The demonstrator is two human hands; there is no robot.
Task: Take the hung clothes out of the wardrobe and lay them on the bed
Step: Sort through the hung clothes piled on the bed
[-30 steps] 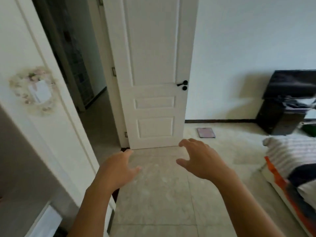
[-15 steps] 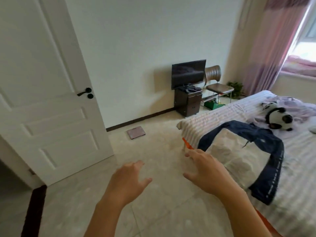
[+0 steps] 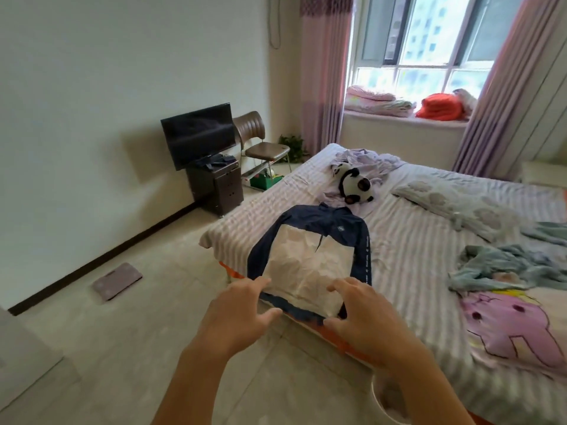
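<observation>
Hands first: left hand (image 3: 237,314) and right hand (image 3: 363,311) hover spread, holding nothing, at the jacket (image 3: 310,250) hem. Jacket lies flat on the bed (image 3: 423,250) (light, limp, likely slippery); best pinched at shoulders. Panda toy (image 3: 352,184) beyond.

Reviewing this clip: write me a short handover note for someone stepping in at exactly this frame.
Left hand: open, holding nothing, near the jacket's hem.
Right hand: open, empty, fingers over the hem; contact unclear.
Navy and white jacket: laid flat on the bed, collar toward the panda toy.
Done: one garment on the bed.
Left: the wardrobe is out of view, so check it for more hung clothes.
</observation>
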